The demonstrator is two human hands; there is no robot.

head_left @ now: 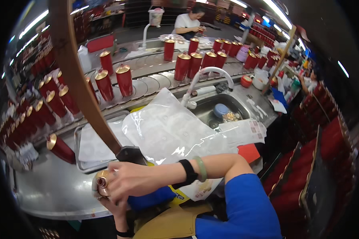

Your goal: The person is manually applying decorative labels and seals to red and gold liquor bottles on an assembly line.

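Down at the left, over the near edge of the metal table, both my hands are closed round one bottle (103,175). It has a gold shoulder and a bare, threaded neck, tilted toward me; its body is mostly hidden behind my fingers. My right hand (131,180) lies across its side, with a black band and a pale green bangle on that wrist. My left hand (115,206) grips it from below and the far left, mostly covered by the right one. Close by, a red bottle with a gold top (61,149) leans on the table.
A brown post (80,75) rises just beyond my hands. White printed sheets (175,127) lie beside a sink (239,106) with a white faucet (211,69). Behind runs a slatted conveyor (147,84) carrying several red bottles (182,67). Another person (188,24) works across it. Red racks (295,167) stand at right.
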